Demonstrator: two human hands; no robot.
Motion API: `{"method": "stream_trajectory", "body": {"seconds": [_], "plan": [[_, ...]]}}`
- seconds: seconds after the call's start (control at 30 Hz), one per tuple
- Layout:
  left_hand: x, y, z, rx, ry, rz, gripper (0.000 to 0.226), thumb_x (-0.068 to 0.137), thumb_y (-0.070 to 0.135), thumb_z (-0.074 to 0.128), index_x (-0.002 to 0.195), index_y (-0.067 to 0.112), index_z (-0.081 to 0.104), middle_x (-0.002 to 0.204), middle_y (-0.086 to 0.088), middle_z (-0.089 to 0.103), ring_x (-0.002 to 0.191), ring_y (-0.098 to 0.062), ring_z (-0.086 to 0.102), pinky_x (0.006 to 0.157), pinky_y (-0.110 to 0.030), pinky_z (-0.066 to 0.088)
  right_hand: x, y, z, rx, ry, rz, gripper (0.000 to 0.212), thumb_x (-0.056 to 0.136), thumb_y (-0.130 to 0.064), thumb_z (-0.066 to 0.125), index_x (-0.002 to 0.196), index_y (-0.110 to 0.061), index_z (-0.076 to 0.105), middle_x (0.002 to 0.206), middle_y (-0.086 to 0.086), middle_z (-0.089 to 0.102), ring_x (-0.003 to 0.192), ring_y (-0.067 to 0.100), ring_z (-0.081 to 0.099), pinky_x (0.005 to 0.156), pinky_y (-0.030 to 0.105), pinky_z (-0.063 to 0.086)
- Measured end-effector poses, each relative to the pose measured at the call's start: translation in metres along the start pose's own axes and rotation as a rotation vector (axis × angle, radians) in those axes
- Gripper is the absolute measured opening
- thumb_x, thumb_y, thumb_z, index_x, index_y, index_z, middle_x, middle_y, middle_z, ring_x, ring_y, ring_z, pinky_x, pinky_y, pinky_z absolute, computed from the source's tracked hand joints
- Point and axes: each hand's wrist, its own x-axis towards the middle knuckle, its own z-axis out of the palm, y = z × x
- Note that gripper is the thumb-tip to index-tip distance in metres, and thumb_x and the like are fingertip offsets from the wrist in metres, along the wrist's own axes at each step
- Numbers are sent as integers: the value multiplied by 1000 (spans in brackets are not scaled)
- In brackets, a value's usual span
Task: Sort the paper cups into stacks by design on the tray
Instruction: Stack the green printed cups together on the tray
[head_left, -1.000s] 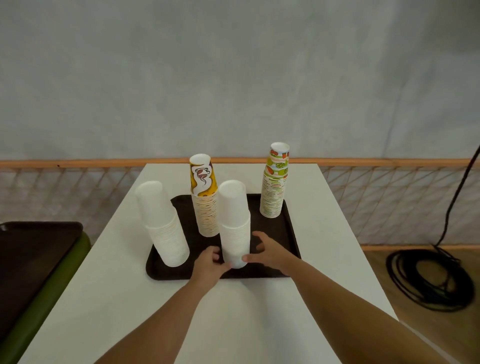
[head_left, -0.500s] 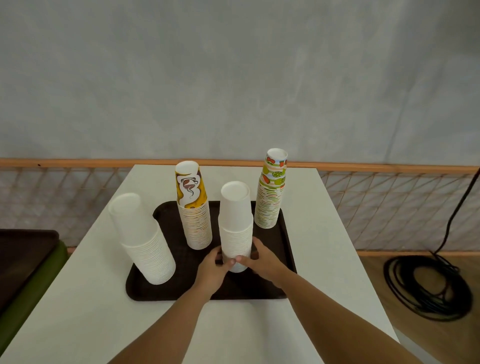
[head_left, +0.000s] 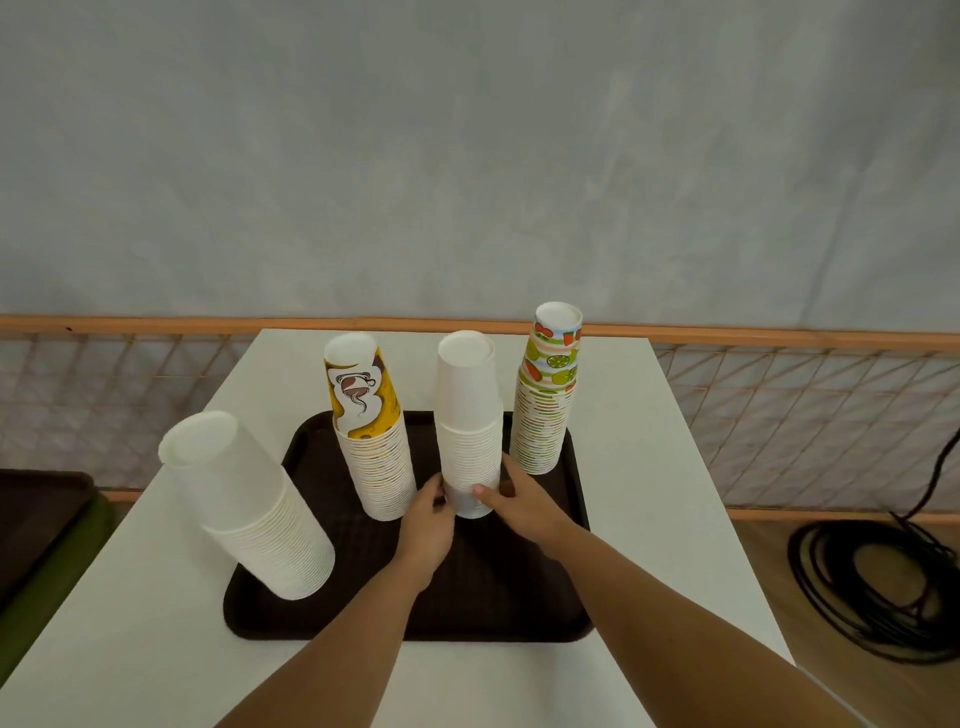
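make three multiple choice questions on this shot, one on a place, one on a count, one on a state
1. Where on the tray is the fruit-print stack? A far right, B near left, C centre
2. How many cup stacks stand on the tray? A two, B three, C four
3. What are the left hand and right hand doing? A hanging idle, B holding the middle white stack, C lifting the tray

Key: 1 A, it stands at the far right corner. 2 C, the large white stack, coffee-print stack, middle white stack and fruit-print stack. 3 B, both hands grip its base from either side.
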Motion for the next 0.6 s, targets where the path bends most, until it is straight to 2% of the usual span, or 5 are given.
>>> {"method": "stream_trajectory", "body": {"seconds": [0.27,0.6], "plan": [[30,3,2,21,-40,10,53,96,9,46,146,21,31,146,-3,41,135,-23,39,113,-40,33,18,-2,-2,-2,31,-3,68,92,-18,56,148,-26,18,148,-1,36,136,20,35,107,32,33],[47,6,2,59,-56,22,53,96,16,48,145,24,31,146,-4,42,134,-25,40,111,-44,34,30,-3,-1,15,64,34,73,90,-12,56,148,-30,16,149,-2,35,137,19,34,107,33,33]]}}
